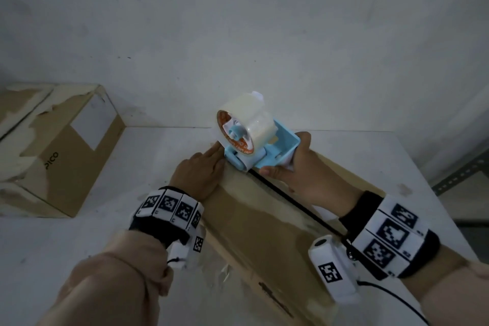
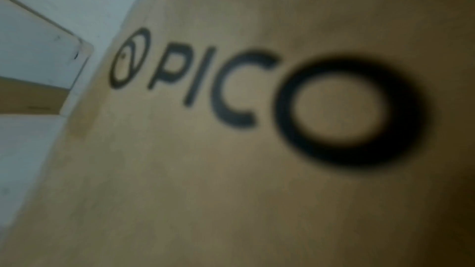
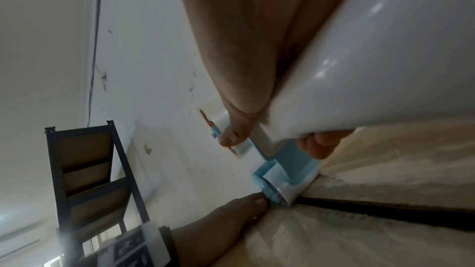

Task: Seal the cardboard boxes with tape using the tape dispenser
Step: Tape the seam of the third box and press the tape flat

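A long cardboard box (image 1: 254, 225) lies on the white table, its two top flaps meeting at a dark seam (image 1: 288, 201). My right hand (image 1: 293, 169) grips the white handle of a blue tape dispenser (image 1: 267, 151) with a clear tape roll (image 1: 246, 127). The dispenser's roller (image 3: 280, 196) presses on the seam at the box's far end. My left hand (image 1: 203, 169) lies flat on the left flap, fingers straight, beside the roller. The left wrist view shows only the box's side (image 2: 231, 190) printed PICO.
A second cardboard box (image 1: 58, 151) with torn paper and a PICO print stands at the left against the white wall (image 1: 238, 21). The white table (image 1: 79, 241) ends at the right, where a metal shelf rail (image 1: 460, 172) shows. A dark shelf rack (image 3: 87, 170) appears in the right wrist view.
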A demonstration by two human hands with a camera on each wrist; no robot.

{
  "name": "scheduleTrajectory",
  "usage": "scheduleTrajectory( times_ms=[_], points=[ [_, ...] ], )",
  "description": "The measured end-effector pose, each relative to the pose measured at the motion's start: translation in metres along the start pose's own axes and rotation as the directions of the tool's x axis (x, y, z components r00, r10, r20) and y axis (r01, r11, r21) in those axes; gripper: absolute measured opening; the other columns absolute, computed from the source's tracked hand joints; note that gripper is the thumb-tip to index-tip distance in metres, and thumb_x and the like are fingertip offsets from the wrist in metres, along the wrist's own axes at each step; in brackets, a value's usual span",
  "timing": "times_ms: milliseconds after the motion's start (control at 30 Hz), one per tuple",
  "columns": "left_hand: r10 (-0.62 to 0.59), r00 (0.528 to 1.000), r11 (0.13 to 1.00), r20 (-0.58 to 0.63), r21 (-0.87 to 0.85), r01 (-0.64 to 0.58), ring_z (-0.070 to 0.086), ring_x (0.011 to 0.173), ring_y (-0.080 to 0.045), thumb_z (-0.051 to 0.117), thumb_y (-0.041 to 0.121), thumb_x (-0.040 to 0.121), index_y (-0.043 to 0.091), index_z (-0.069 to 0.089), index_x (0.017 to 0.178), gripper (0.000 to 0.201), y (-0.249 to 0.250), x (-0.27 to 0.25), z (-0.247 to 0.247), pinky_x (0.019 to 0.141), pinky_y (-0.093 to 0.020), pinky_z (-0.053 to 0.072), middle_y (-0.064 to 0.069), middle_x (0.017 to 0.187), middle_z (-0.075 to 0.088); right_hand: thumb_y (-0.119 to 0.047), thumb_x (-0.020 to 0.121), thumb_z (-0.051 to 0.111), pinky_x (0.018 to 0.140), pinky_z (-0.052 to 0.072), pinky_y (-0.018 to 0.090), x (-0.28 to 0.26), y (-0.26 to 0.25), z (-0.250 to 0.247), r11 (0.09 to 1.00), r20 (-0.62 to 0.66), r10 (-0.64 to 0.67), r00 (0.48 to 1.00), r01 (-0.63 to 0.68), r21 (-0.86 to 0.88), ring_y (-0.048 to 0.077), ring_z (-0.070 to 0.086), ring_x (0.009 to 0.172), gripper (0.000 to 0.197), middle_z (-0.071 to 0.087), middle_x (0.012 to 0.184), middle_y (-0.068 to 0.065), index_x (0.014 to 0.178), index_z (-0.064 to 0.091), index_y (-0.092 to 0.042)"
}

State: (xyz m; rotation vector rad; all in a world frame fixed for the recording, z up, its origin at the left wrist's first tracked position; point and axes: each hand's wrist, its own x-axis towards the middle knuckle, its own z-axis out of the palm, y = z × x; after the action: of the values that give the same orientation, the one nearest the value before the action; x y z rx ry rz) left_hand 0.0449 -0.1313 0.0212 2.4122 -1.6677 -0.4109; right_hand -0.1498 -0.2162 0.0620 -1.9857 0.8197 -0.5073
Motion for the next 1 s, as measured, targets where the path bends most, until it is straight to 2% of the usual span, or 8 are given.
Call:
scheduleTrajectory(
  times_ms=[100, 267, 400, 533, 700, 767, 867, 1000],
  points=[
    [-0.034, 0.999, 0.999, -0.028, -0.028, 0.033, 0.047, 0.123, -0.022, 0.021, 0.034, 0.100, 0.030, 0.021, 0.147, 0.046, 0.001, 0.002, 0.000, 0.099, -0.035, 0.039, 0.009, 0.153, 0.027, -0.053, 0.066, 0.067, 0.062, 0.049, 0.032, 0.000, -0.002, 0.000, 0.999, -0.002, 0.020, 1.000, -0.020, -0.039, 0.015, 0.060, 0.083, 0.073, 0.055, 0.091, -0.007, 0.108, 0.018, -0.021],
    [-0.043, 0.998, 0.999, -0.056, -0.023, 0.042, 0.049, 0.123, -0.020, 0.021, 0.035, 0.101, 0.041, 0.014, 0.145, 0.045, 0.000, 0.001, 0.003, 0.095, -0.034, 0.040, 0.020, 0.152, 0.020, -0.058, 0.057, 0.063, 0.062, 0.049, 0.030, -0.031, 0.002, -0.016, 0.997, -0.032, 0.073, 0.997, -0.074, -0.026, 0.014, 0.061, 0.085, 0.079, 0.057, 0.096, -0.003, 0.111, 0.019, -0.021],
    [-0.042, 0.997, 0.999, -0.062, -0.010, 0.041, 0.048, 0.124, -0.018, 0.021, 0.034, 0.101, 0.041, 0.014, 0.145, 0.046, 0.000, 0.002, 0.003, 0.095, -0.033, 0.040, 0.024, 0.153, 0.014, -0.065, 0.053, 0.064, 0.058, 0.045, 0.009, -0.079, 0.025, -0.042, 0.997, -0.116, 0.063, 0.991, -0.058, 0.044, -0.010, 0.057, 0.077, 0.080, 0.048, 0.093, -0.014, 0.108, 0.024, -0.022],
    [-0.036, 0.999, 0.998, -0.009, 0.049, 0.036, 0.040, 0.131, -0.016, 0.021, 0.033, 0.101, 0.038, 0.013, 0.146, 0.046, 0.003, 0.003, -0.003, 0.102, -0.034, 0.034, 0.020, 0.154, 0.013, -0.063, 0.054, 0.067, 0.063, 0.047, 0.013, -0.096, 0.031, -0.045, 0.998, -0.127, 0.060, 0.990, -0.061, -0.005, -0.016, 0.056, 0.083, 0.069, 0.049, 0.092, -0.017, 0.100, 0.026, -0.031],
    [-0.011, 0.986, 0.974, -0.165, 0.221, 0.048, 0.001, 0.145, -0.015, -0.006, 0.041, 0.095, 0.020, 0.021, 0.146, 0.061, 0.043, -0.024, 0.011, 0.115, -0.046, 0.000, -0.002, 0.153, 0.027, -0.048, 0.055, 0.066, 0.067, 0.048, 0.011, -0.093, 0.022, -0.053, 0.998, -0.083, 0.061, 0.995, -0.061, -0.001, -0.017, 0.056, 0.081, 0.074, 0.051, 0.095, -0.018, 0.109, 0.023, -0.022],
    [-0.024, 0.999, 0.976, -0.041, 0.215, 0.032, 0.011, 0.144, -0.029, -0.005, 0.048, 0.091, 0.014, 0.020, 0.146, 0.069, 0.080, -0.060, 0.030, 0.112, -0.058, 0.006, -0.007, 0.154, 0.023, -0.048, 0.056, 0.065, 0.068, 0.048, 0.011, -0.092, 0.021, -0.055, 0.999, -0.068, 0.045, 0.997, -0.046, -0.011, -0.017, 0.055, 0.081, 0.073, 0.051, 0.095, -0.017, 0.108, 0.023, -0.021],
    [0.004, 1.000, 0.985, 0.016, 0.172, -0.007, 0.049, 0.123, -0.039, 0.019, 0.079, 0.076, 0.006, 0.044, 0.132, 0.095, 0.119, -0.107, 0.058, 0.100, -0.066, 0.023, -0.014, 0.134, 0.053, -0.045, 0.059, 0.065, 0.063, 0.045, 0.005, -0.090, 0.018, -0.056, 0.999, -0.055, 0.027, 0.998, -0.029, -0.024, -0.021, 0.053, 0.076, 0.070, 0.051, 0.093, -0.015, 0.108, 0.024, -0.018],
    [-0.022, 0.999, 0.993, -0.028, 0.118, 0.025, 0.041, 0.126, -0.029, 0.009, 0.099, 0.048, -0.001, 0.051, 0.126, 0.134, 0.128, -0.114, 0.067, 0.094, -0.070, 0.029, -0.018, 0.131, 0.055, -0.046, 0.059, 0.064, 0.063, 0.045, 0.008, -0.088, 0.018, -0.056, 0.997, -0.051, 0.026, 0.998, -0.029, -0.067, -0.005, 0.058, 0.077, 0.070, 0.052, 0.092, -0.014, 0.108, 0.023, -0.018]
  ],
)
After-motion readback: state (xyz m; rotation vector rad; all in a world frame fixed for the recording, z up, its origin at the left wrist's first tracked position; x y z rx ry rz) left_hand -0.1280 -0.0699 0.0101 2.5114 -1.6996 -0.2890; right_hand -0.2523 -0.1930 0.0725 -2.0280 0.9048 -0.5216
